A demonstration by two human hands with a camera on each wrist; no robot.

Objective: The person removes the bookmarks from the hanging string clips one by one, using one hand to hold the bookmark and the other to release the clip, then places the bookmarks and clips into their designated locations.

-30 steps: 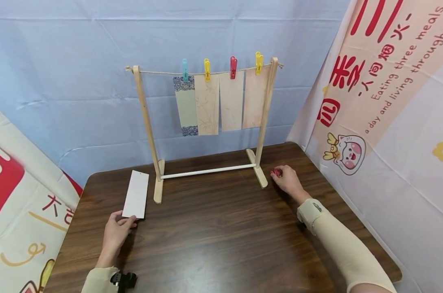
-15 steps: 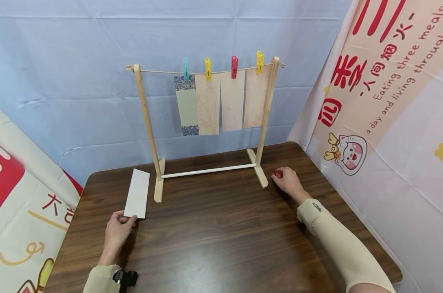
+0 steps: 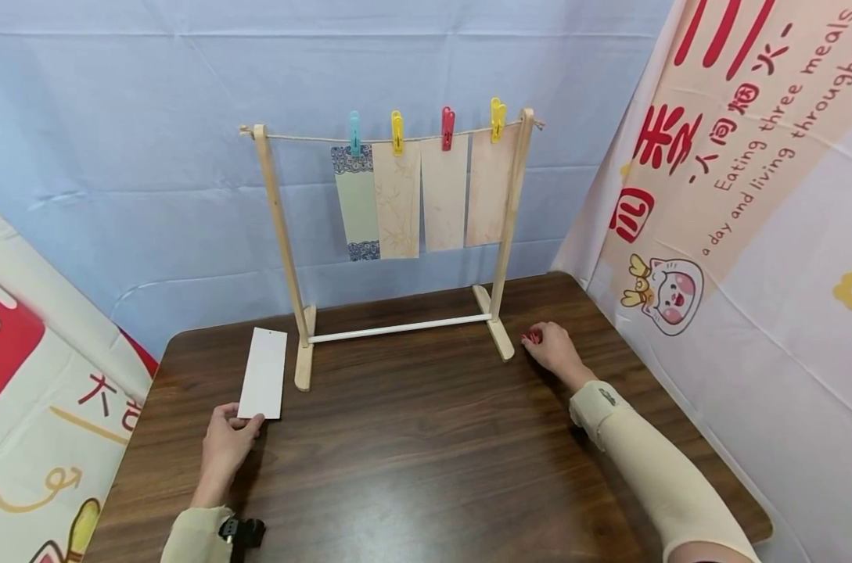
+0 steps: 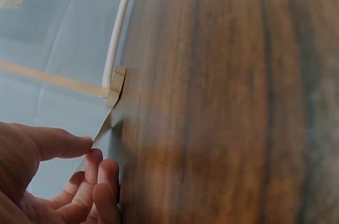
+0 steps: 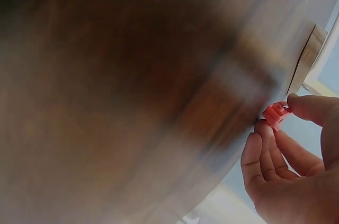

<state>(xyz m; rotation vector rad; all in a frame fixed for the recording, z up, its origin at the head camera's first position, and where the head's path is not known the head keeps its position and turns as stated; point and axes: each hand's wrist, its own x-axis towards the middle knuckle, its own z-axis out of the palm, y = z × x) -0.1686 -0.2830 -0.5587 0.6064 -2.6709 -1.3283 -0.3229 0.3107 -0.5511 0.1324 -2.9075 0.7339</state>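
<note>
A blank white card (image 3: pixel 264 374) with a small hole near its top is pinched at its lower edge by my left hand (image 3: pixel 227 447), left of the wooden rack. In the left wrist view the card (image 4: pixel 105 127) appears nearly edge-on between thumb and fingers. At the table's right side, my right hand (image 3: pixel 554 352) holds a red clothespin (image 3: pixel 533 337) just beyond the rack's right foot. The right wrist view has this clothespin (image 5: pixel 275 114) between thumb and fingertips.
The wooden rack (image 3: pixel 279 227) carries a string with several paper cards (image 3: pixel 397 203) hung by blue, yellow and red clothespins (image 3: pixel 447 129). A white rod (image 3: pixel 400 328) joins its feet. Cloth backdrops (image 3: pixel 151 195) enclose the brown table (image 3: pixel 426 438).
Almost nothing differs. My left hand and the card have shifted very slightly to the right; my right hand has come marginally nearer, still holding the red clothespin.
</note>
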